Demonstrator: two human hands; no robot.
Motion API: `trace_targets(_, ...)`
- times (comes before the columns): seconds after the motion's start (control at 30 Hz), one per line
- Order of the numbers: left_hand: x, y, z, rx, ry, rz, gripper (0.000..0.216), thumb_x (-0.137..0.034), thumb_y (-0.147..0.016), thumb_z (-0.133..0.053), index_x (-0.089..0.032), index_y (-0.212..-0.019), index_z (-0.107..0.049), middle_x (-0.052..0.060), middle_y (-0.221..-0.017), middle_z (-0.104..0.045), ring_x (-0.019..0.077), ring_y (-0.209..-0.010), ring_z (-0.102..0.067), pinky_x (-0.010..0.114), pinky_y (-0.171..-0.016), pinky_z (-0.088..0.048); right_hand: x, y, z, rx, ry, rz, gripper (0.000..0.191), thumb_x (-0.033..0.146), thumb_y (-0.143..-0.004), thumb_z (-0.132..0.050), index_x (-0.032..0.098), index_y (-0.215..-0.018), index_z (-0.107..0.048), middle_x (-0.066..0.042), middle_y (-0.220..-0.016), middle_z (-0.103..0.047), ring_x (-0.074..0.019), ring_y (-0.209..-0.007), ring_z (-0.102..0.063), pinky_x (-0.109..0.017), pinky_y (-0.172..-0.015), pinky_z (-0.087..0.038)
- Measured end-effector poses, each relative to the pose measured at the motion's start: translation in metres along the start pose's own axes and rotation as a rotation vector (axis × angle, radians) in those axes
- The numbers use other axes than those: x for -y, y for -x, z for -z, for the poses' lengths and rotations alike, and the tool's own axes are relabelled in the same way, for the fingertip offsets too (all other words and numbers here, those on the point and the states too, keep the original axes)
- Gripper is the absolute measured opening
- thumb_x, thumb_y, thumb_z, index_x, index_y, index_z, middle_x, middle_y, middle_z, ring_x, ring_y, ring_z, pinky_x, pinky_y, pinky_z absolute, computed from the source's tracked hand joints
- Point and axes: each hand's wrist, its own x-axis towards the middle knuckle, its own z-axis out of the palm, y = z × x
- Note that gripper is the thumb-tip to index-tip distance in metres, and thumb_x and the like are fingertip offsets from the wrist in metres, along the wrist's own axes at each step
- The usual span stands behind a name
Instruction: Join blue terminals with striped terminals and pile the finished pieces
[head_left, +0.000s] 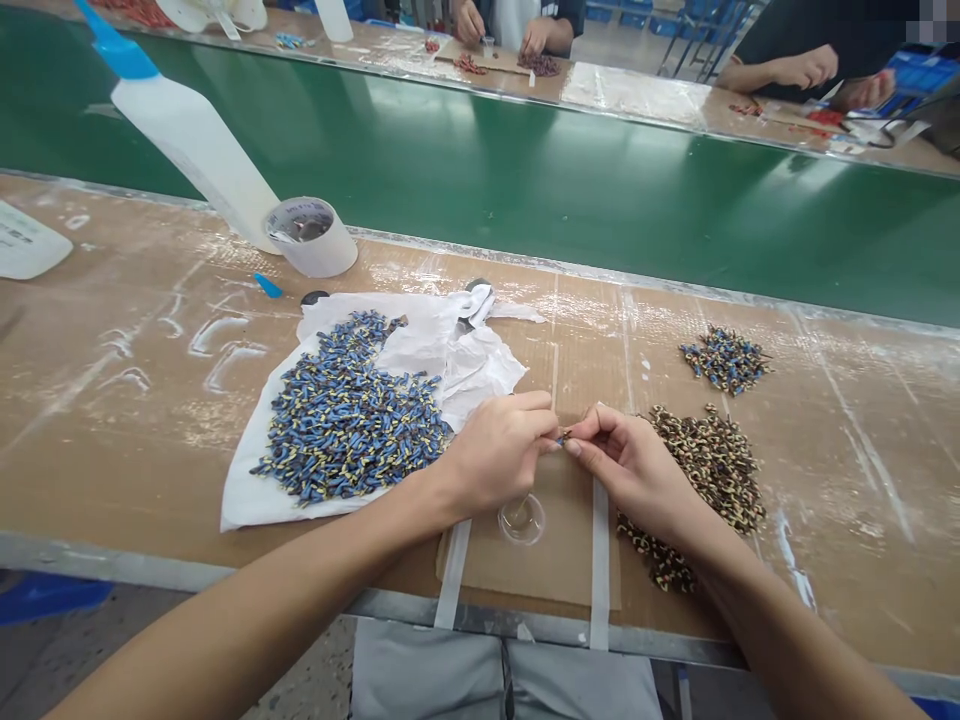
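Left hand (499,450) and right hand (634,470) meet fingertip to fingertip, both pinching a small piece (564,438), blue and dark, just above the cardboard pad (540,575); too small to tell if it's one part or two joined. Clear cup (523,518) sits on the pad below the left hand. Blue-and-yellow pile (352,420) lies on a white sheet (240,505) left of the hands; brown-and-cream pile (709,465) is at right, partly behind the right forearm, with a smaller mixed pile (725,360) beyond it. Step in hand looks like fine two-handed fitting or adjusting. Next move probably calls for steady fingertips, ends lined up, light pressure; a piece this tiny could slip.
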Motion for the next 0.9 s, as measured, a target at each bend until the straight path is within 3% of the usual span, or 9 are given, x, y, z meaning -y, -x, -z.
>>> trace_targets(0.17,-0.003,-0.002,0.011,-0.033,0.123,0.026,0.011,-0.011,-0.089,-0.054,-0.012,-0.082,-0.062,0.001,-0.075,-0.053,0.0132,-0.070,-0.049,0.025,-0.063,-0.035,0.005,0.001,0.005,-0.037,-0.079,0.031,0.011,0.028,-0.088,-0.061,0.019,-0.083,-0.058,-0.002,-0.080,-0.063,-0.0154,-0.075,-0.058,-0.027,-0.069,-0.046)
trace_targets(0.33,-0.002,-0.004,0.018,0.067,0.209,0.126,0.014,-0.021,-0.092,-0.058,-0.016,-0.104,-0.061,0.002,-0.089,-0.062,0.0144,-0.081,-0.055,0.026,-0.073,-0.039,0.003,-0.001,0.006,-0.118,-0.057,0.100,0.008,0.026,-0.090,-0.059,0.019,-0.087,-0.061,-0.002,-0.083,-0.063,-0.0162,-0.079,-0.060,-0.029,-0.071,-0.047)
trace_targets(0.5,0.004,-0.003,0.013,0.159,0.146,0.063,0.022,-0.019,-0.097,-0.043,-0.014,-0.079,-0.054,0.000,-0.074,-0.054,0.0135,-0.071,-0.049,0.026,-0.065,-0.034,0.002,-0.001,0.005,-0.183,0.100,0.207,0.007,0.024,-0.091,-0.058,0.020,-0.088,-0.062,-0.003,-0.084,-0.063,-0.0159,-0.078,-0.059,-0.030,-0.070,-0.046)
trace_targets(0.7,0.005,-0.001,0.008,0.187,0.212,0.046,0.023,-0.020,-0.098,-0.037,-0.015,-0.081,-0.052,0.001,-0.076,-0.055,0.0141,-0.073,-0.050,0.026,-0.068,-0.035,0.007,0.000,0.004,-0.202,0.194,0.303,0.009,0.021,-0.091,-0.057,0.018,-0.085,-0.063,-0.004,-0.082,-0.065,-0.0161,-0.077,-0.061,-0.031,-0.070,-0.047)
trace_targets(0.9,0.006,-0.001,0.006,0.131,0.193,0.013,0.025,-0.019,-0.098,-0.034,-0.016,-0.076,-0.045,0.000,-0.071,-0.049,0.0129,-0.067,-0.046,0.025,-0.065,-0.034,0.007,0.001,0.004,-0.148,-0.097,0.088,0.013,0.029,-0.087,-0.065,0.019,-0.095,-0.067,-0.005,-0.089,-0.072,-0.0171,-0.083,-0.068,-0.031,-0.075,-0.054)
